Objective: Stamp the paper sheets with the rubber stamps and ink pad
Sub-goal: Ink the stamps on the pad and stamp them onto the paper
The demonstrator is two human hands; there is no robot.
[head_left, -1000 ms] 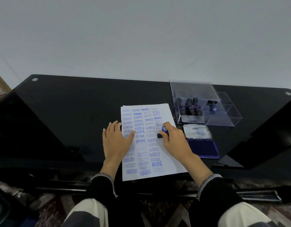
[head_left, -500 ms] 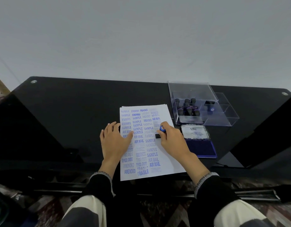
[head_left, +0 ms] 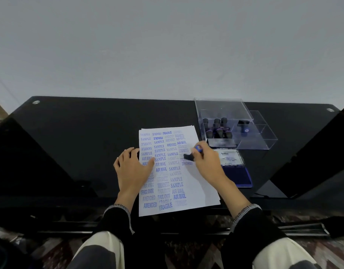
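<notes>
The step in hand looks like the printing stroke itself. The right hand grips a rubber stamp with a blue-capped handle, fingers curled round it, its dark base down at the right-hand column of the top paper sheet. The base is blurred, so whether it touches the sheet or is just off it cannot be told; a fresh FRAGILE print sits just below it. The left hand lies flat on the sheet's left edge, fingers spread and relaxed, holding nothing and pinning the small stack of sheets, which lies at the front edge of the black glass surface, right of its middle.

The sheet is crowded with blue prints over its left and middle parts, while the lower right part is bare, so this sheet is judged well along but not full.

The ink pad lies open just beside the sheets' right edge, its lid folded back behind it. Behind that, toward the rear edge, a clear plastic box holds the other stamps.

The next move probably calls for a short carry right to re-ink the stamp, then a level, firm press on bare paper, with the left hand keeping the stack from sliding.
</notes>
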